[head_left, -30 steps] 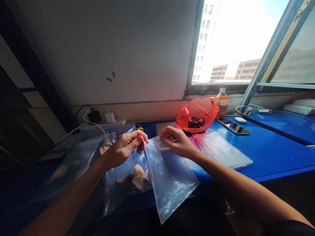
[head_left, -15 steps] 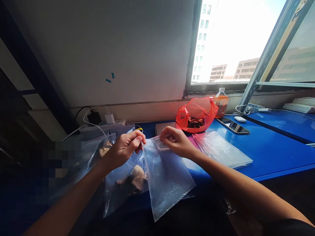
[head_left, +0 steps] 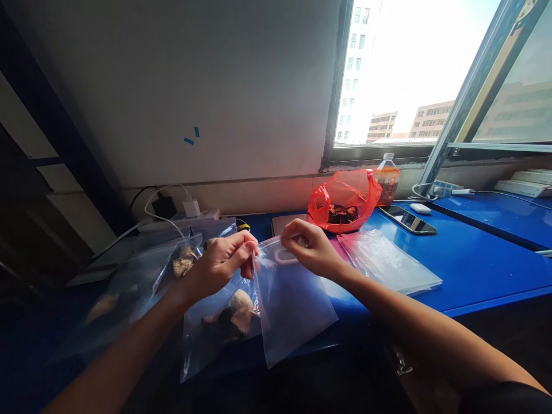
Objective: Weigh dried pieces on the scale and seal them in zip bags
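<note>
A clear plastic bag (head_left: pixel 293 307) hangs between my hands, with nothing visible inside it. My left hand (head_left: pixel 230 259) pinches its upper left corner, and my right hand (head_left: pixel 308 244) grips the top edge further right, fingers curled. Just left of it, a filled clear bag (head_left: pixel 194 345) lies on the table, holding pale brown dried pieces (head_left: pixel 240 310) that look like mushrooms. More such pieces (head_left: pixel 183 263) show in another bag behind my left forearm. Whether the held bag's mouth is parted I cannot tell.
A stack of clear bags (head_left: pixel 388 261) lies on the blue table (head_left: pixel 483 259) at right. Behind are a red plastic bag (head_left: pixel 345 198) with dark pieces, a bottle (head_left: pixel 388 181), a phone (head_left: pixel 407 219) and a white earphone case (head_left: pixel 420 209). Chargers (head_left: pixel 192 207) stand at back left.
The lower end of the held bag has swung up and slightly left. My left hand has shifted slightly to the right; my right hand is nearly still.
</note>
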### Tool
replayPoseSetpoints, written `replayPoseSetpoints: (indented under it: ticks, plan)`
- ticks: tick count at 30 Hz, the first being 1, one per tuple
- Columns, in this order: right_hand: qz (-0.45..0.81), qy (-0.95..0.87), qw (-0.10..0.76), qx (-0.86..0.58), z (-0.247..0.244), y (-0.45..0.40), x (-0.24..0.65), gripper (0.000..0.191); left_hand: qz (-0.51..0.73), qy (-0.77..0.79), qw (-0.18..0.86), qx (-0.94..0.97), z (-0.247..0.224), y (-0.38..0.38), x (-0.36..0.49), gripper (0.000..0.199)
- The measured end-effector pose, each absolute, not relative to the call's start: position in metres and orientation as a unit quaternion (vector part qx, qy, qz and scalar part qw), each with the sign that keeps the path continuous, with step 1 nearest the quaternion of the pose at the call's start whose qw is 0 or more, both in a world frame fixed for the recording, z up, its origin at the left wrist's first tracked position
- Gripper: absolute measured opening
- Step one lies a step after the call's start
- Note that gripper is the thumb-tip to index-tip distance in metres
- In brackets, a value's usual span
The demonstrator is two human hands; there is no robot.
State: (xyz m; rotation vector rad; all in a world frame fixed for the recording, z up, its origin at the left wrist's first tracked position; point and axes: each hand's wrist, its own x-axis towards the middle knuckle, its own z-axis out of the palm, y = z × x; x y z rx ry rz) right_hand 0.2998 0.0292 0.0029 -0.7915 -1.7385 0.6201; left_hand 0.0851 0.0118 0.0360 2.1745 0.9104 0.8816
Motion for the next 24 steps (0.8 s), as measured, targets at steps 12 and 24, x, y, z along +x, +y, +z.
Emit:
replayPoseSetpoints:
  ticks: [12,24]
  plan:
    - [0.263,-0.714,0.548,-0.346,0.007,0.03,0.305,0.01,0.3,0.362,0.258,0.844,0.032,0.019,0.079,0.027]
    - [0.243,-0.725,0.547,-0.341,0.005,0.034,0.307,0.009,0.189,0.349,0.163,0.903,0.032,0.023,0.076,0.02]
